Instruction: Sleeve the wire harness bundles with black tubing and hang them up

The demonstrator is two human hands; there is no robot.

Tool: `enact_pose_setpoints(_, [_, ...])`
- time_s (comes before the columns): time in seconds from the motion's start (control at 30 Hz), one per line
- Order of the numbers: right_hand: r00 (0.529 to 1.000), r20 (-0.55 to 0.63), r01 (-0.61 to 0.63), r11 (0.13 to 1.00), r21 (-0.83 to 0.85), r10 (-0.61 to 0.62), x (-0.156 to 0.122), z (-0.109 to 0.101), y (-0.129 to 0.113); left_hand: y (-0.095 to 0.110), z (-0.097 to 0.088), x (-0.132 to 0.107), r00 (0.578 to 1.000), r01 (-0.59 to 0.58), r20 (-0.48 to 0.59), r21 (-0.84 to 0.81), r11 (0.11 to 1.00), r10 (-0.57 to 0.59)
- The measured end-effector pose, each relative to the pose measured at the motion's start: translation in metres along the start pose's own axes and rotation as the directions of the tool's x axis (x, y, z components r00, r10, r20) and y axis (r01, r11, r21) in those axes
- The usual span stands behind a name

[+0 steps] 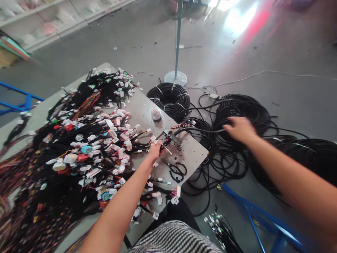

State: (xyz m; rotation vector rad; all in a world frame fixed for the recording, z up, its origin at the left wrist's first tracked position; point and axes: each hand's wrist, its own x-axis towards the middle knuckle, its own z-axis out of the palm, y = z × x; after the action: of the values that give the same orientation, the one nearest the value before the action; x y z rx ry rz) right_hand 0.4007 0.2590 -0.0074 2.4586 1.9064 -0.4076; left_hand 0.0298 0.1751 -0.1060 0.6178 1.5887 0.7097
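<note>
2 hands (156, 151) (240, 130) forward, well apart

We're pretty sure this is a workshop of the wiring kind, seeing the table (139, 114) heaped with wire bundles (88, 104) and white connectors (109, 123), scissors (173, 167) lying there, black tubing coils (158, 97) on the floor (126, 45) and stocked shelving (56, 33).

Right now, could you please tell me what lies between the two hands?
In the head view: a small fixture, a coloured wire bundle and a black tube reaching the right hand, above coiled black tubing.
</note>
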Motion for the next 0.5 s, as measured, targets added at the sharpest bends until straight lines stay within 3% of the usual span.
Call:
enact_pose_setpoints(0.03, [0.976,0.102,0.188,0.981,0.054,-0.193,-0.007,0.019,-0.035,0.0,0.0,0.0,1.0,0.008,-0.003,0.005,1.0,-0.008])
enact_pose_setpoints(0.07, [0.918,0.146,0.356,0.928,0.114,-0.37,-0.014,0.038,-0.069,0.0,0.0,0.0,1.0,0.014,-0.007,0.011,1.0,-0.014])
enact_pose_setpoints(0.1, [0.817,0.153,0.541,0.831,0.127,-0.555,-0.019,0.054,-0.098,0.0,0.0,0.0,1.0,0.018,-0.01,0.015,1.0,-0.018])
enact_pose_setpoints(0.13, [0.728,0.164,0.658,0.745,0.108,-0.666,-0.022,0.068,-0.123,-0.001,0.0,0.0,1.0,0.022,-0.011,0.017,1.0,-0.022])
enact_pose_setpoints(0.2, [0.558,0.214,0.816,0.577,0.032,-0.802,-0.022,0.086,-0.154,-0.002,0.001,0.0,1.0,0.023,-0.012,0.011,1.0,-0.023])
enact_pose_setpoints(0.27, [0.466,0.295,0.878,0.476,-0.041,-0.834,-0.013,0.094,-0.165,-0.002,0.002,0.0,1.0,0.024,-0.014,-0.003,1.0,-0.024])
enact_pose_setpoints(0.33, [0.445,0.364,0.891,0.444,-0.09,-0.819,-0.001,0.098,-0.166,-0.002,0.003,-0.001,0.999,0.031,-0.009,-0.02,0.999,-0.031])
enact_pose_setpoints(0.47, [0.547,0.429,0.831,0.528,-0.176,-0.719,0.019,0.107,-0.168,0.0,0.0,-0.003,0.999,0.053,0.004,-0.036,0.998,-0.053])
enact_pose_setpoints(0.5, [0.549,0.434,0.83,0.529,-0.18,-0.714,0.02,0.111,-0.17,0.0,-0.002,-0.003,0.998,0.056,0.015,-0.043,0.998,-0.055])
